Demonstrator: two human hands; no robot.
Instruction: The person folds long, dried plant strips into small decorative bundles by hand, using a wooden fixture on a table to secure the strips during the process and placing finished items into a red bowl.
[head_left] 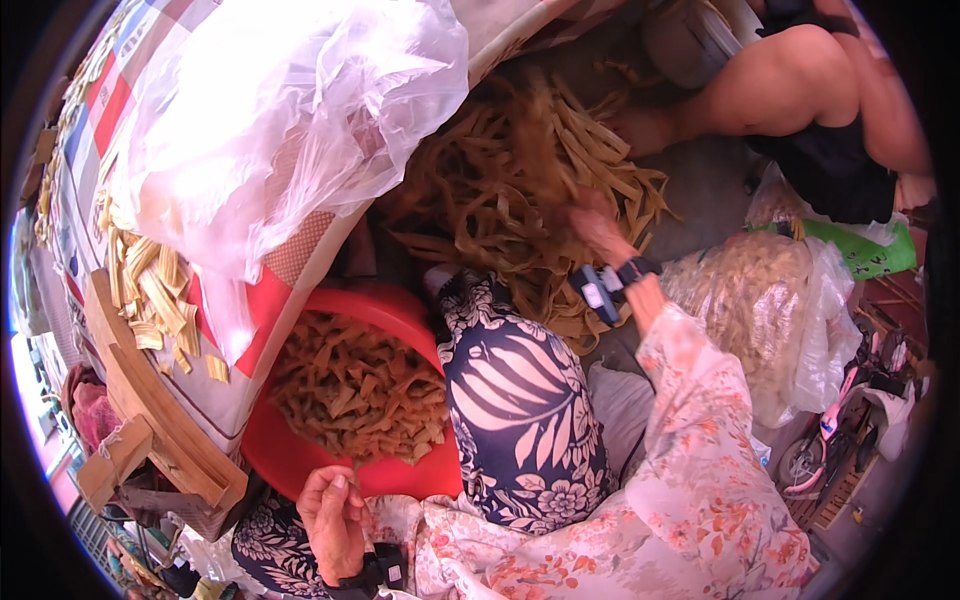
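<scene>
My left hand (335, 520) is at the near rim of a red plastic basin (425, 481), its thumb and fingers pinched together. Whatever sits in that pinch, if anything, is too small to make out. Short, crinkled brown pieces (360, 385) fill much of the basin. Farther off, my right arm stretches forward, and my right hand (597, 225) is at a heap of long, flat, tan-brown strips (480, 215) on the ground. Motion smears its fingers and some of the strips, so its grip cannot be read.
A table with a checked cover stands at the left, bearing crumpled clear plastic (300, 120), pale ribbed pieces (160, 290) and a wooden block (160, 420). Another person's bent leg (780, 85) is at the far right. Below it lies a full clear bag (740, 300).
</scene>
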